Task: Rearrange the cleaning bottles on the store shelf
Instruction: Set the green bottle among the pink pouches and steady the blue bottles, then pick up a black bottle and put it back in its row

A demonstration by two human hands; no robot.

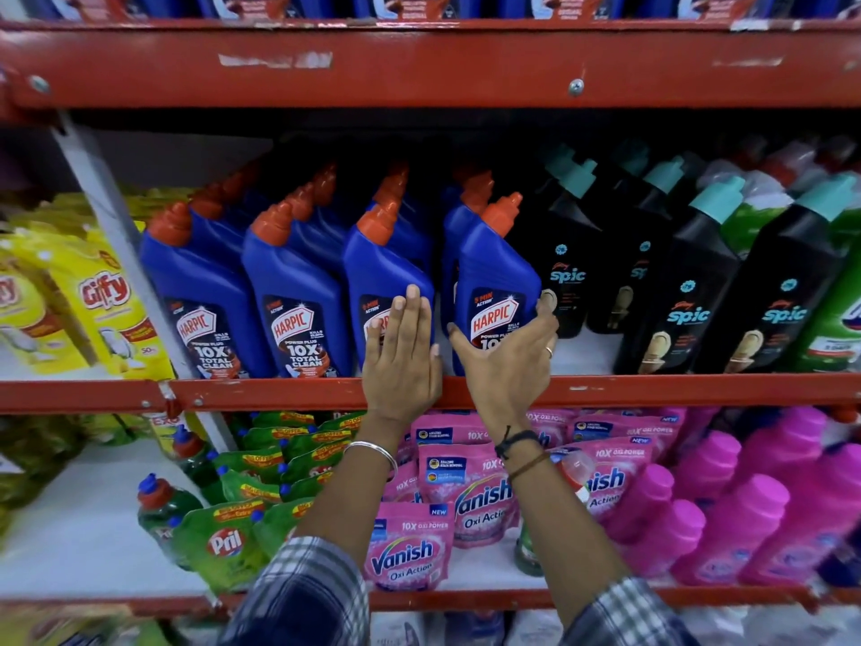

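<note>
My right hand cups the lower part of the rightmost blue Harpic bottle, thumb on its left edge, fingers wrapped round its right side beside the black Spic bottles. My left hand lies flat and open against the neighbouring blue bottle, holding nothing. Both bottles stand at the near edge of the red shelf. To do this well, I should steady the neighbour with the flat palm, slide the gripped bottle upright, close the gap and face its label forward.
</note>
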